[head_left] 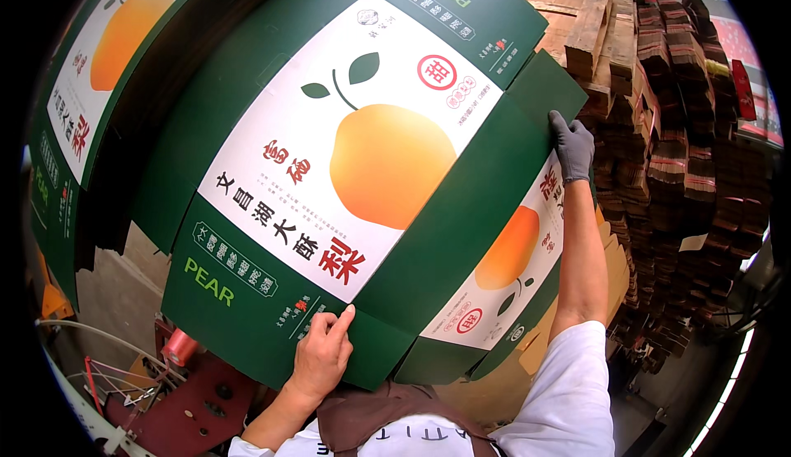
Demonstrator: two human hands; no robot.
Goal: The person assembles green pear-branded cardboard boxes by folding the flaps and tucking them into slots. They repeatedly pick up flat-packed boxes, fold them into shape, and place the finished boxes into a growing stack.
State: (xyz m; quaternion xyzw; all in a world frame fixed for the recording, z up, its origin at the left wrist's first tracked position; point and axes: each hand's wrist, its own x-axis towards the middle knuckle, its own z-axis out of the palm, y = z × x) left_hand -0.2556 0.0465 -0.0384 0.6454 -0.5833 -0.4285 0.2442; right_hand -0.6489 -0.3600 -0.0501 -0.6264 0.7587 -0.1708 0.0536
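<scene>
A large flat cardboard carton blank [276, 127], dark green with white panels and printed yellow-orange pears, spreads before me and fills the middle of the view. My left hand [323, 354], bare, is at its near edge, by the slot between two green flaps. The index fingertip presses at the corner of the white panel, with the other fingers curled. My right hand [574, 148], in a grey glove, is closed round the blank's far right edge, thumb on top; its other fingers are partly hidden behind the board.
More printed green cartons [124, 45] stand at the upper left. Tall stacks of bundled brown cardboard [684, 160] rise on the right, beside wooden pallets [589, 24]. At the lower left are a dark red machine surface [194, 403] and a red spool [181, 347].
</scene>
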